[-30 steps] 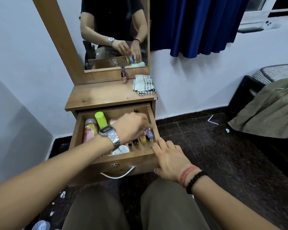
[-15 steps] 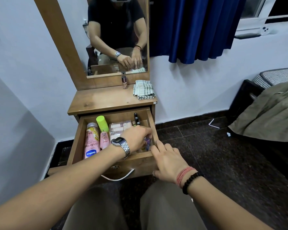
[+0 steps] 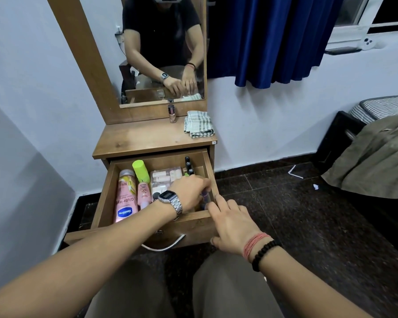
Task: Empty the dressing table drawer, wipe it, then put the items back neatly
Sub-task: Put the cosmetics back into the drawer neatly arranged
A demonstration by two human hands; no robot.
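1. Head view: wooden drawer (image 3: 194, 222) of the wooden dressing bench (image 3: 147, 141) is pulled out, still full; emptying barely begun, by my read.
2. L hand (image 3: 190, 195) w/ metal watch reaches into front-right corner of drawer; fingers curled round a small purple-capped bottle (image 3: 205, 198). Grip = pinching that bottle, prob. for lift-out.
3. R hand (image 3: 233, 228) rests on drawer's front-right corner, fingers straight and spread over the rim, holding nothing; seems to steady the drawer.
4. Contents: tall pink lotion bottle (image 3: 124, 198) lying along left wall; smaller pink tube w/ lime-green cap (image 3: 143, 180) just beside it; clear plastic case of small cosmetics (image 3: 164, 180) in the middle; row of dark small bottles (image 3: 189, 166) at back right.
5. Handling (judgement): small bottles light, rigid, smooth, maybe glass, so take by the body, not the cap. Lotion bottle heavier, slick plastic; grasp mid-body.
6. Bench top: folded checked cloth (image 3: 199, 125) near mirror, small nail-polish bottle (image 3: 172, 113) beside it. Cloth likely for the wipe.
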